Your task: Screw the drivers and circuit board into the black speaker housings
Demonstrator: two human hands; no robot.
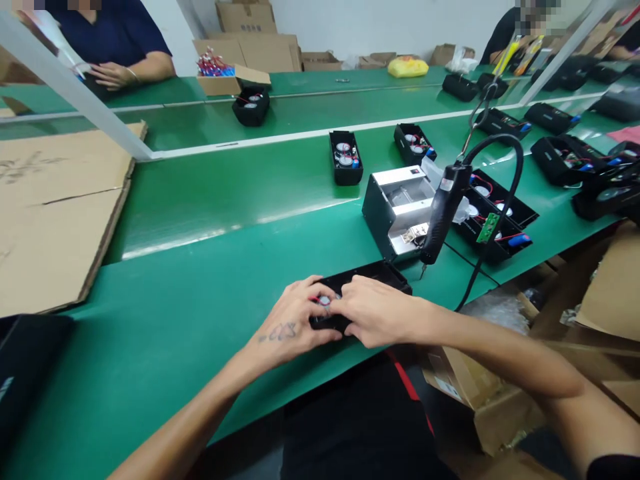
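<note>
A black speaker housing (pixel 385 272) lies on the green bench in front of me, with a round silver speaker driver and a red wire showing inside it. My left hand (pixel 295 320) grips its left end, thumb at the near side and fingers over the far side. Over the middle of the same housing is my right hand (pixel 373 310), its fingers curled down into it. What those fingertips pinch or press is hidden. Just beyond the housing, a black electric screwdriver (pixel 444 213) hangs bit-down, close to a silver and black screw feeder (pixel 397 210).
More open speaker housings (pixel 345 159) stand along the bench, several at the right. A flattened cardboard sheet (pixel 65 213) covers the left side. A black box (pixel 30 360) sits near left. Cartons (pixel 470 380) stand below the right edge. Other people sit across the bench.
</note>
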